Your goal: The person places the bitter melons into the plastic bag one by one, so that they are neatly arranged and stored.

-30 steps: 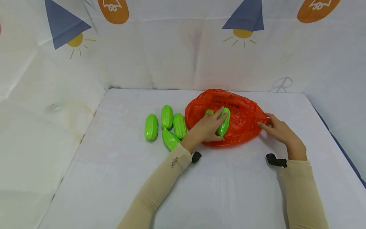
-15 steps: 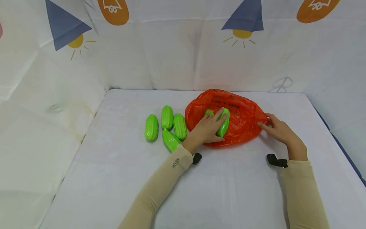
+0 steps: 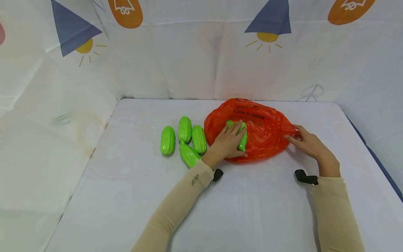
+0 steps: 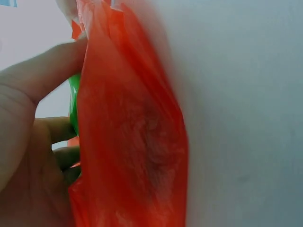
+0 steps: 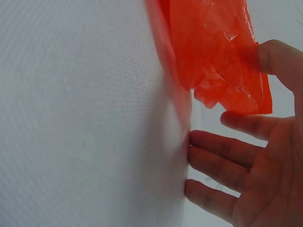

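A red plastic bag (image 3: 267, 134) with dark printing lies spread at the back of the table. My left hand (image 3: 227, 144) reaches over it, fingers extended and spread across a glossy green toy vegetable (image 3: 243, 140), which they partly hide. Just past those fingertips a second green piece (image 3: 229, 124) shows. The left wrist view has the thumb (image 4: 52, 66) at the bag's edge, with green behind it. At the bag's right end, my right hand (image 3: 310, 145) pinches the gathered corner, thumb (image 5: 277, 59) against the film and the other fingers (image 5: 225, 146) below.
Left of the bag, three upright ribbed green toy vegetables (image 3: 168, 140) and a tapered one (image 3: 189, 155) lie close together, the tapered one partly behind the left wrist. White cloth walls (image 3: 189, 63) rise behind and beside the white table (image 3: 252, 210).
The green toy vegetable under my left hand has shifted slightly left, further beneath the fingers. My right hand keeps its place at the bag's corner.
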`<state>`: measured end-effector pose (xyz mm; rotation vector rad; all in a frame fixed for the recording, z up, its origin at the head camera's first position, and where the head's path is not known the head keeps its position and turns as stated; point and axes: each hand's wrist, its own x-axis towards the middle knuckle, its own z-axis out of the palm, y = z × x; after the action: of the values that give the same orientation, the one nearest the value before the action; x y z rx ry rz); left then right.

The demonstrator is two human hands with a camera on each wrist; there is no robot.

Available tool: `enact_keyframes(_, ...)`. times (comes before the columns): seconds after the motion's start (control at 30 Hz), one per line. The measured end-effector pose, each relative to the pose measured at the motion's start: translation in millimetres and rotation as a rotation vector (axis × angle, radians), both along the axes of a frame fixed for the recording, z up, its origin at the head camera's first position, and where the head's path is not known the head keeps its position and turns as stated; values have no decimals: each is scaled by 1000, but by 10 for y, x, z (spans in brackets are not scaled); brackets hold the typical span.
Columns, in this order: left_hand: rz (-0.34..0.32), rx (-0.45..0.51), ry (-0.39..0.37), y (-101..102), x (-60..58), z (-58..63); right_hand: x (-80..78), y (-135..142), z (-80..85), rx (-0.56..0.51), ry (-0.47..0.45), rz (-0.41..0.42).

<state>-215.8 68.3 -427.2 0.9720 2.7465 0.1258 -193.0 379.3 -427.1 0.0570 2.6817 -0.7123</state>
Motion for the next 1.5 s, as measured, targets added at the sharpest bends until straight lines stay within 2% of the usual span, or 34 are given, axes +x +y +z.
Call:
enact_keyframes(0.17, 13, 29, -51, -35, -22, -18, 6, 0, 8, 0, -2, 1)
enact_keyframes(0.63, 21, 11, -85, -73, -30, 27, 9, 3, 20, -4, -6, 0)
enact_keyframes(1.27, 0, -16, -90, -112, -42, 46, -12, 10, -13, 9, -10, -1)
enact_keyframes(1.5, -12, 8, -77, -111, -56, 36, -15, 12, -13, 18, -9, 7)
